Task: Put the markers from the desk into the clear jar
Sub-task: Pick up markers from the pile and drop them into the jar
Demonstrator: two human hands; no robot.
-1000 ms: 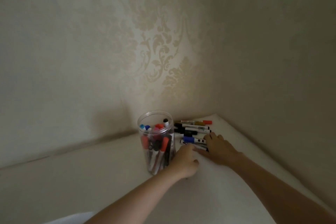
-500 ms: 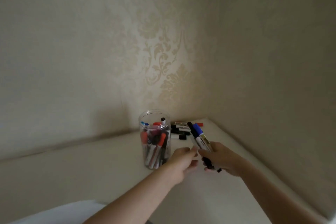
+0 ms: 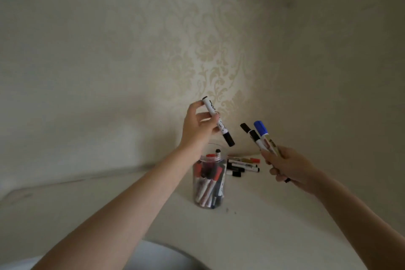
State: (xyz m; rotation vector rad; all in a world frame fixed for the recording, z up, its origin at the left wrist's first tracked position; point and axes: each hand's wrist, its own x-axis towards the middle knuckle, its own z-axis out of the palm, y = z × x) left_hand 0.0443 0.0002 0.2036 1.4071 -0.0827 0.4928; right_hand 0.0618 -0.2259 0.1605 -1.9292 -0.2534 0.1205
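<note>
A clear jar (image 3: 209, 182) stands on the pale desk (image 3: 252, 226), holding several red, black and blue markers. My left hand (image 3: 198, 129) hovers above the jar's mouth and pinches a white marker with a black cap (image 3: 219, 124), cap end tilted down toward the jar. To the right, my right hand (image 3: 287, 165) grips a bunch of markers (image 3: 259, 137), one with a blue cap and two with black caps, pointing up. More loose markers (image 3: 242, 165) lie on the desk behind the jar, near the corner.
Patterned walls meet in a corner right behind the loose markers. The desk stretches left of the jar and toward me. A light fabric shape (image 3: 153, 258) shows at the bottom edge.
Both hands have risen off the desk. My left hand has taken one marker from the bunch and lifted it above the jar. My right hand still holds the other markers, higher than before.
</note>
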